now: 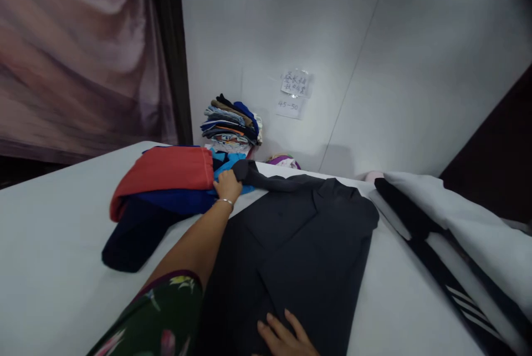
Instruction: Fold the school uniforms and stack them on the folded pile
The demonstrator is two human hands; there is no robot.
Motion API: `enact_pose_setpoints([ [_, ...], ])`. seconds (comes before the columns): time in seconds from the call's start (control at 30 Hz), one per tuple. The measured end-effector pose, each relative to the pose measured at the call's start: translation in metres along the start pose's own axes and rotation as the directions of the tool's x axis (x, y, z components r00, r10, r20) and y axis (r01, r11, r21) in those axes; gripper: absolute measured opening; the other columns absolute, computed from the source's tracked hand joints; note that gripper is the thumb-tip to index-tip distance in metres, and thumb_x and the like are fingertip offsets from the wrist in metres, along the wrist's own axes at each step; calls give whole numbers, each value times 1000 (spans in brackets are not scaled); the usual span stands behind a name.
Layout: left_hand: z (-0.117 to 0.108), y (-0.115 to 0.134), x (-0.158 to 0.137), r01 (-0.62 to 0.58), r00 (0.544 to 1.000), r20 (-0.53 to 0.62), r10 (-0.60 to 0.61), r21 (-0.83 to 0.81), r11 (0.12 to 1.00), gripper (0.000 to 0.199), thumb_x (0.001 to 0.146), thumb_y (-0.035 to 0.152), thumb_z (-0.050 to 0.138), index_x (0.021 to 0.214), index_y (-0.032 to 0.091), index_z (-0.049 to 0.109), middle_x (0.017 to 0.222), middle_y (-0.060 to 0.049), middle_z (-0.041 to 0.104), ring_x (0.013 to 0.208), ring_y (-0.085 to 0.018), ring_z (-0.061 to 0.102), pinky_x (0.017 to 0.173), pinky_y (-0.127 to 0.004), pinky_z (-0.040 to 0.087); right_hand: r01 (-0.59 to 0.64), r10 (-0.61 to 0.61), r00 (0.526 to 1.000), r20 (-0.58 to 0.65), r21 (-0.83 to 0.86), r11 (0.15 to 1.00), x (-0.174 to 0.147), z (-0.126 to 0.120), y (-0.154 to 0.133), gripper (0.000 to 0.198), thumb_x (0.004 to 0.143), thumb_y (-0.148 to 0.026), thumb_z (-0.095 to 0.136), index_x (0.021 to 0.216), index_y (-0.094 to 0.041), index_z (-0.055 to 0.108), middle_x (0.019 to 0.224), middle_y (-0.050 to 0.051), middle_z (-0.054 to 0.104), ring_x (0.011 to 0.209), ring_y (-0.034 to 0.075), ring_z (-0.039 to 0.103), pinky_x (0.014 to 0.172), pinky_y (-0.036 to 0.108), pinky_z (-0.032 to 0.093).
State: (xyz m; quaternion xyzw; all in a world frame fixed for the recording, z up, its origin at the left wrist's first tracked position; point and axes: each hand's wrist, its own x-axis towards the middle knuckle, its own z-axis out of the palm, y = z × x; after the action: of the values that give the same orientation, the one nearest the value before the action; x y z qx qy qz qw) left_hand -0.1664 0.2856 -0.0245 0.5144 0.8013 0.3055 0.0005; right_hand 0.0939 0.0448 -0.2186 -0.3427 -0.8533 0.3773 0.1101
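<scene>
A dark grey jacket [307, 250] lies spread on the white table, with its collar end toward the wall. My left hand [228, 185] is closed on the jacket's sleeve near its end, at the far left of the garment. Just beside that hand is a pile of folded clothes, with a red garment [166, 170] on top and blue and navy cloth [137, 228] under it. My right hand [286, 339] rests flat on the jacket's lower front, fingers spread, partly cut off by the bottom edge of the view.
The white table [54, 234] runs to a pale wall carrying handwritten paper signs [293, 92]. Beyond the table's far edge stands a stack of folded clothes [230, 123]. Black-and-white clothing with stripes [449, 250] lies on the right. A curtain [83, 51] hangs at the left.
</scene>
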Motion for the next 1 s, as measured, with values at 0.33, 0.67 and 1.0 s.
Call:
enact_pose_setpoints([
  [0.33, -114, 37, 88, -16, 990, -133, -41, -399, 917, 31, 76, 18, 58, 107, 19, 63, 111, -14, 66, 111, -31, 57, 93, -42, 43, -171, 168, 985, 41, 104, 980, -12, -28, -35, 51, 69, -71, 56, 108, -82, 25, 132, -36, 27, 137, 28, 27, 117, 52, 9],
  [0.67, -153, 84, 23, 66, 967, 175, 186, -875, 480, 21, 69, 8, 55, 87, 13, 64, 62, -2, 62, 62, -17, 64, 61, -28, 53, 119, 57, 912, -407, 395, 911, -22, -169, -99, 44, 83, -46, 60, 127, -42, 59, 126, 3, 64, 118, 28, 59, 103, 56, 43],
  [1.0, -148, 119, -67, 275, 858, 339, 385, -938, 211, 33, 70, 7, 52, 101, 16, 53, 78, -2, 65, 68, -16, 68, 75, -45, 57, 158, -88, 646, -758, 20, 987, 92, -259, -152, 104, 70, -44, 75, 153, -24, 16, 149, 12, 39, 137, 30, 38, 112, 51, 32],
])
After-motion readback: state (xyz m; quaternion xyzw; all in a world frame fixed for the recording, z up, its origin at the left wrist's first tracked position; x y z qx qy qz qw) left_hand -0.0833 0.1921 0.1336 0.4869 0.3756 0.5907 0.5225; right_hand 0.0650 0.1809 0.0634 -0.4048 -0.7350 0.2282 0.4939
